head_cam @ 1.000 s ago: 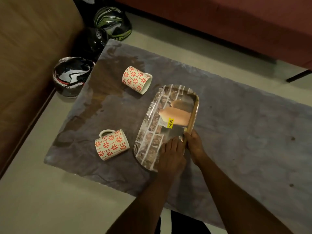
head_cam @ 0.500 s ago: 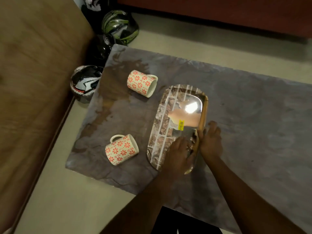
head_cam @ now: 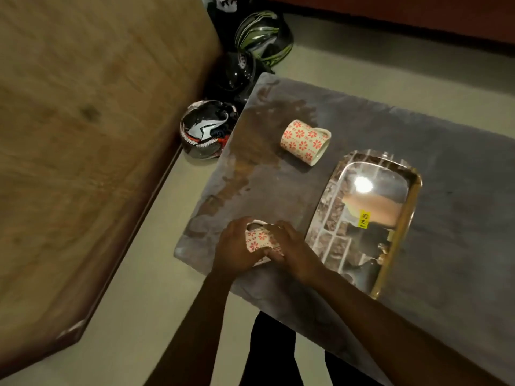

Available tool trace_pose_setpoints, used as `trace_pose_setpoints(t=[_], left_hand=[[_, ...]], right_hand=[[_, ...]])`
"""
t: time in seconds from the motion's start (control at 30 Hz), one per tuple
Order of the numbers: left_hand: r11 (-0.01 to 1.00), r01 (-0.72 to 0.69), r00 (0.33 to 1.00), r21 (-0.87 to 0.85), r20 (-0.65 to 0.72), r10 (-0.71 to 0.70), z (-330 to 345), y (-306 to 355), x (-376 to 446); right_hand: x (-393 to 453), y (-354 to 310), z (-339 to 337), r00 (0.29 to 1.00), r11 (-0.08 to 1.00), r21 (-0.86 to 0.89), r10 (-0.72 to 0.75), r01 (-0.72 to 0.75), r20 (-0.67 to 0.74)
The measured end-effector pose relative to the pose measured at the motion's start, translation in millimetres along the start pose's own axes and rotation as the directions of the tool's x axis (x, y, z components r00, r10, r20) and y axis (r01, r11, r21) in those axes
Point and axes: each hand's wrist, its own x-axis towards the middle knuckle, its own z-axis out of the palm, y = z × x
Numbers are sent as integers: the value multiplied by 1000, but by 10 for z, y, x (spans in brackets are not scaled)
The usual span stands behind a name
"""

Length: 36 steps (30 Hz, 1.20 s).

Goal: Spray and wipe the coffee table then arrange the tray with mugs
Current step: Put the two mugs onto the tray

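Near mug (head_cam: 257,240), lower centre of the frame, lying on its side at the table's (head_cam: 459,168) near-left corner, clasped from the left by the left hand (head_cam: 232,249) and from the right by the right hand (head_cam: 292,250). Upper centre, second mug (head_cam: 305,142), also tipped over on the tabletop, untouched. Right of centre, shiny tray (head_cam: 412,218), flat on the table, just beside the right hand.
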Motion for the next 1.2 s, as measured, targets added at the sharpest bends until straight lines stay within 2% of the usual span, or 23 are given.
trace_pose_setpoints(t=[0.07, 0.13, 0.2, 0.27, 0.4, 0.63, 0.73, 0.83, 0.9, 0.97, 1.2], left_hand=[[955, 181, 983, -236, 37, -178, 49, -218, -71], [815, 352, 933, -461, 100, -347, 160, -335, -101], [703, 426, 895, -570, 155, -418, 267, -393, -115], [644, 441, 881, -625, 166, -442, 325, -381, -107], [611, 384, 898, -692, 126, -422, 335, -267, -65], [730, 304, 930, -612, 25, -367, 236, -109, 90], [841, 158, 968, -517, -87, -235, 55, -37, 193], [943, -101, 975, -318, -221, 30, -82, 72, 292], [938, -265, 944, -225, -260, 205, -69, 231, 303], [923, -359, 913, -143, -258, 315, 61, 428, 262], [863, -492, 869, -110, -113, 481, 719, 1097, 84]], right_hand=[[64, 8, 174, 998, 998, 41, 53, -52, -23], [95, -19, 254, 993, 986, 131, 110, -102, -48], [139, -71, 303, 988, 977, 191, 120, -99, -98], [166, -108, 338, 981, 970, 223, 128, -93, -149], [204, -107, 394, 957, 960, 269, 143, -73, -251], [338, -120, 384, 923, 906, 417, 220, -74, -315], [365, -168, 285, 922, 871, 489, 219, -37, -321], [275, -182, 132, 913, 780, 626, 267, -16, -308], [126, -155, 18, 889, 718, 696, 306, 19, -340], [-44, -104, -112, 858, 671, 740, 356, 40, -370], [-618, 355, -577, 768, 728, 685, 455, -30, -450]])
